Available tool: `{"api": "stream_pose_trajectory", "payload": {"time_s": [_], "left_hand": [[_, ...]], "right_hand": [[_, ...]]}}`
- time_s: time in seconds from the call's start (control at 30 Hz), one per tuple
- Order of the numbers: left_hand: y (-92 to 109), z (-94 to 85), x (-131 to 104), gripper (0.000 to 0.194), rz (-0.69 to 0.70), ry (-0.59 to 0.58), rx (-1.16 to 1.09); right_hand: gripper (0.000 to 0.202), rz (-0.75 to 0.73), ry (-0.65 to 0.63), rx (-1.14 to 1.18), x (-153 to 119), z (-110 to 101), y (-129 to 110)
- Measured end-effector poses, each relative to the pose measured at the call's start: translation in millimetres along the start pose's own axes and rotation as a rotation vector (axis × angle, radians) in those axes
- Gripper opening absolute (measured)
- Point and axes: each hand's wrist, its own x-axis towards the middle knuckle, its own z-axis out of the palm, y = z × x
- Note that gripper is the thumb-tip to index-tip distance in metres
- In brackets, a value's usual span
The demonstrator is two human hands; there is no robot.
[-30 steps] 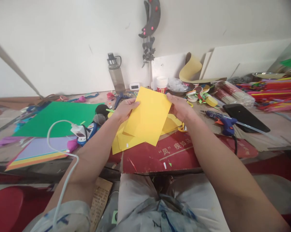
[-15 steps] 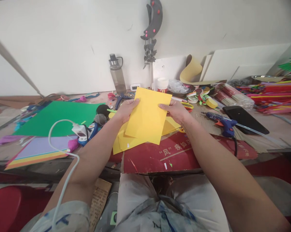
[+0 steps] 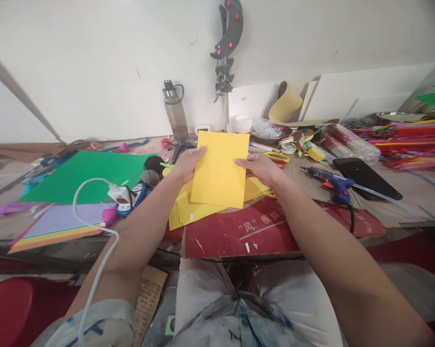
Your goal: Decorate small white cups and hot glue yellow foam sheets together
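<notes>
A rectangular sheet of yellow paper (image 3: 220, 171) is held up between my two hands, over the table. My left hand (image 3: 188, 164) pinches its left edge, thumb on the front face. On the opposite edge my right hand (image 3: 260, 167) grips it the same way, its other fingers hidden behind the sheet. Below lie more yellow sheets (image 3: 184, 212), overlapping on a red printed cardboard (image 3: 217, 241). Partly covered by my right hand is a pair of scissors with yellow and red handles (image 3: 279, 159).
Left of my arms lie a green sheet (image 3: 83, 176), coloured papers (image 3: 65, 219) and a power strip (image 3: 134, 197) with a white cable crossing my left forearm. To the right are a blue glue gun (image 3: 342, 189) and a black phone (image 3: 367, 178). A bottle (image 3: 176, 115) stands behind.
The held yellow sheet has turned to stand nearly upright, its lower edge shifting slightly right and up. Both hands keep their hold and have moved only a little left.
</notes>
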Motion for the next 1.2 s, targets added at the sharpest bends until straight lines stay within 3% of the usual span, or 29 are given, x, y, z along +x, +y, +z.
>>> {"api": "stream_pose_trajectory", "payload": {"time_s": [0.2, 0.47, 0.67, 0.77, 0.87, 0.97, 1.07, 1.2], "left_hand": [[2.5, 2.3, 1.2, 0.024, 0.077, 0.083, -0.041], [-1.8, 4.1, -4.4, 0.029, -0.094, -0.075, 0.033], [-4.4, 0.4, -2.2, 0.025, -0.108, -0.061, 0.048], [-4.9, -4.4, -0.5, 0.031, -0.152, -0.093, 0.079], [-7.6, -7.8, 0.1, 0.047, -0.216, -0.168, 0.124], [-10.6, -6.7, -1.7, 0.059, -0.246, -0.258, 0.163], [-10.8, -2.9, -6.3, 0.057, -0.269, -0.320, 0.193], [-6.6, -0.9, -11.3, 0.042, -0.422, -0.393, 0.346]], "right_hand": [[0.022, 0.052, -0.163, -0.006, -3.3, 1.6, -0.8], [0.010, 0.008, 0.037, -0.019, 5.5, -0.5, 6.5], [0.017, -0.026, 0.102, -0.091, 5.5, -5.3, 1.6], [0.015, -0.038, 0.236, -0.104, 7.7, -9.0, 0.4], [0.030, -0.131, 0.424, -0.278, 12.2, -12.9, 5.6], [0.037, -0.312, 0.476, -0.538, 16.2, -16.6, 14.6], [0.034, -0.447, 0.512, -0.731, 17.5, -19.2, 21.1], [0.031, -0.476, 0.502, -0.791, 15.5, -18.3, 19.4]]}}
